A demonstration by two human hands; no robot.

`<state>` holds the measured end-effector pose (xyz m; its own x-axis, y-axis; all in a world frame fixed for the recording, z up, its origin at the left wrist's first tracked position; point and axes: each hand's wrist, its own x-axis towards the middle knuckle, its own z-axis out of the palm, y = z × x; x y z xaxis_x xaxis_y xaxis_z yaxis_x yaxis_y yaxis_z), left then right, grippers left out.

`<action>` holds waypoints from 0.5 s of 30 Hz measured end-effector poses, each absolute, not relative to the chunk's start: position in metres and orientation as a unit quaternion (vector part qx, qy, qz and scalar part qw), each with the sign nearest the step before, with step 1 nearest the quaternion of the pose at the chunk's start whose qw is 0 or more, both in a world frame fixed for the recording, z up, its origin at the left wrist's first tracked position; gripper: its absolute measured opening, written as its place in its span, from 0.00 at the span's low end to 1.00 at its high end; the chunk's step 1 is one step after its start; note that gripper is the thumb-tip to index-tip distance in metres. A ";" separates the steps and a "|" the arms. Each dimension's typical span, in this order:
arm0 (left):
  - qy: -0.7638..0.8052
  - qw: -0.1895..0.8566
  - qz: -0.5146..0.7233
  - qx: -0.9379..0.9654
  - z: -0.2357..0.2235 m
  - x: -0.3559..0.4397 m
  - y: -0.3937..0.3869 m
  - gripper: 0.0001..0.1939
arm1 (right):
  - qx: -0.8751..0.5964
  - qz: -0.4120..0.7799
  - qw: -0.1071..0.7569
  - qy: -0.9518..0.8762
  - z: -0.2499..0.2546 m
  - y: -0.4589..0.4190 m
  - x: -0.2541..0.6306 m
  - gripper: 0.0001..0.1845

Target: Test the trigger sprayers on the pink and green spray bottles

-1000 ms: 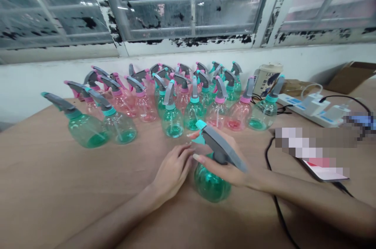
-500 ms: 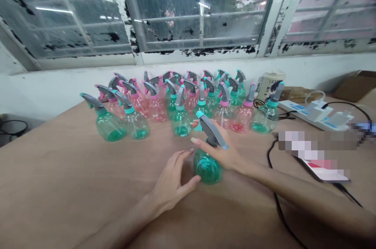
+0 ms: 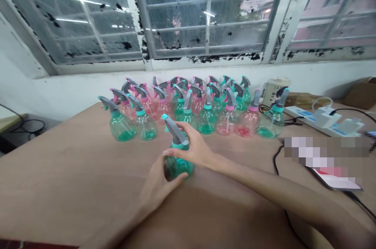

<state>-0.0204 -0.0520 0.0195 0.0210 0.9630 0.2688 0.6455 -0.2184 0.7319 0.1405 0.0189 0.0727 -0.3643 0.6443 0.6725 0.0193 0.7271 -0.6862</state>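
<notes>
A green see-through spray bottle (image 3: 180,166) with a grey and turquoise trigger head stands between my hands, near the middle of the brown table (image 3: 88,190). My right hand (image 3: 197,145) is wrapped round its neck from the right, just below the trigger head. Around the lower body curls my left hand (image 3: 160,180), its thumb in front and its other fingers on the far left side. Some fingertips of both hands are hidden behind the bottle. Beyond them stand several more spray bottles, among them a green one (image 3: 207,121) and a pink one (image 3: 227,123).
Along the wall at the right stand a paper cup (image 3: 274,88) and a cardboard box (image 3: 362,92). A white power strip (image 3: 305,116) with chargers lies in front of them. A phone (image 3: 337,180) and a black cable (image 3: 276,163) lie near my right forearm.
The green spray bottle has moved left with my right hand on it. My left hand, before beside the bottle with fingers apart, has closed round its body. The view has shifted slightly.
</notes>
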 end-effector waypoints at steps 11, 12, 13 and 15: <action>0.625 0.161 0.403 0.649 0.024 -0.061 0.011 0.43 | -0.351 0.146 0.565 -0.732 0.050 0.053 0.167 0.17; 0.622 0.154 0.408 0.651 0.022 -0.061 0.016 0.42 | -0.360 0.144 0.561 -0.732 0.048 0.058 0.169 0.18; 0.620 0.145 0.411 0.652 0.021 -0.062 0.020 0.42 | -0.368 0.142 0.556 -0.732 0.046 0.062 0.170 0.19; 0.622 0.124 0.410 0.655 0.019 -0.063 0.028 0.41 | -0.382 0.139 0.545 -0.733 0.043 0.068 0.169 0.20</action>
<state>-0.0625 0.0281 0.0190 -0.1100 0.9172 0.3829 0.7137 -0.1952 0.6727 0.1693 0.0679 0.0427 -0.1142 0.7118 0.6930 0.4092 0.6694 -0.6201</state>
